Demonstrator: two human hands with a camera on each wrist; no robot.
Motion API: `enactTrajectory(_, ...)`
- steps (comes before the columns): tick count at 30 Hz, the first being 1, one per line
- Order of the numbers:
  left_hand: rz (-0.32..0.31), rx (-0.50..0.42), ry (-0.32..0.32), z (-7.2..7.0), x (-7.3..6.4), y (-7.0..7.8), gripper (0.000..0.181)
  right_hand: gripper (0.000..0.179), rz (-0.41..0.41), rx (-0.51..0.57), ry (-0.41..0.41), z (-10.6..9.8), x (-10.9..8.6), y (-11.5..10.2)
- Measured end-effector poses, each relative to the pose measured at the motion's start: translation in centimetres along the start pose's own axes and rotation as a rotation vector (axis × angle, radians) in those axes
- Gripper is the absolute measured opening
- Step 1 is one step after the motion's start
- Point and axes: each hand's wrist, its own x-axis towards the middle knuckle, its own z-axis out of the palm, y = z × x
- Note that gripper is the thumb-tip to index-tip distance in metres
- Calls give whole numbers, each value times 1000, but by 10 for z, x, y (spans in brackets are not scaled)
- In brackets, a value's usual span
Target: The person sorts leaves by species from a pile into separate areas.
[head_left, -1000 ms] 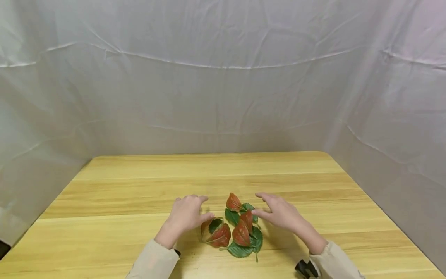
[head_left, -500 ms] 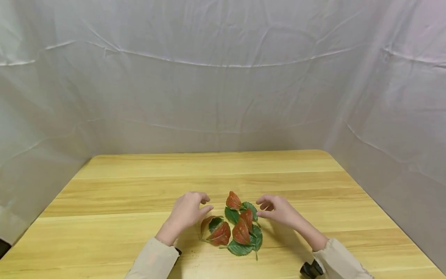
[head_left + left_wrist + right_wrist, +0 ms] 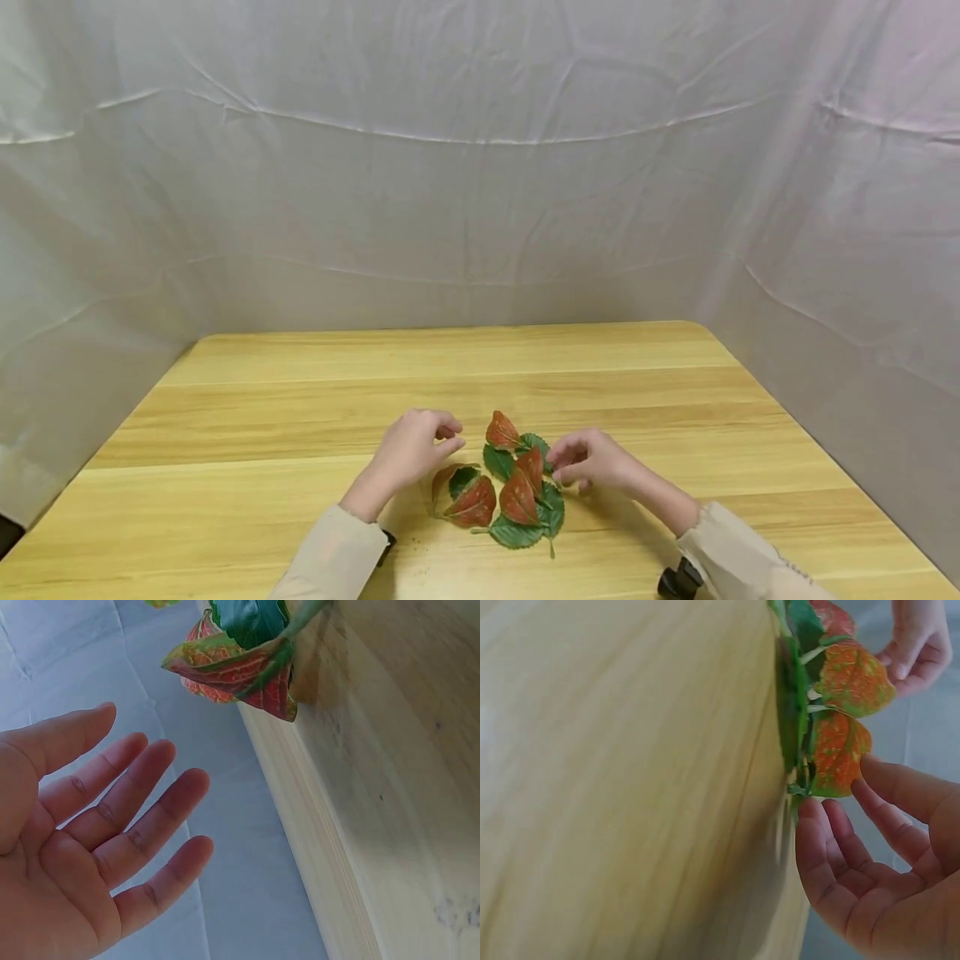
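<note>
Several artificial leaves, some red such as the front-left red leaf [image 3: 476,505] and some green such as the front green leaf [image 3: 516,534], lie in two loose groups on the wooden table. My left hand [image 3: 408,454] hovers just left of them, fingers relaxed and palm bare in the left wrist view. On the other side, my right hand [image 3: 598,461] reaches the right edge of the group, fingers bent loosely. In the right wrist view its thumb is close to an orange-red leaf [image 3: 840,754], with a gap between thumb and fingers; whether a fingertip touches is unclear.
The light wooden table [image 3: 300,400] extends to both sides and behind the leaves. Pale grey cloth [image 3: 480,208] hangs behind it and along its sides. Small dark specks lie on the tabletop near the left sleeve [image 3: 333,554].
My right hand has come slightly nearer and lower at the leaves, its fingers bending more. My left hand has shifted a little right, its fingers also curling slightly. The leaves stay put.
</note>
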Motion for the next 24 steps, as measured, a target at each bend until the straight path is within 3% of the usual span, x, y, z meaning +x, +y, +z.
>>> enactTrajectory(7,65,-52,-47,3,4,2,15,16,-14,-61,-40,2,2,5)
enactTrajectory(14,122,-113,-74,3,8,4,15,17,-37,-35,-72,2,4,10)
enactTrajectory(24,165,-173,-144,7,22,2,16,16,-68,-103,-81,4,9,15)
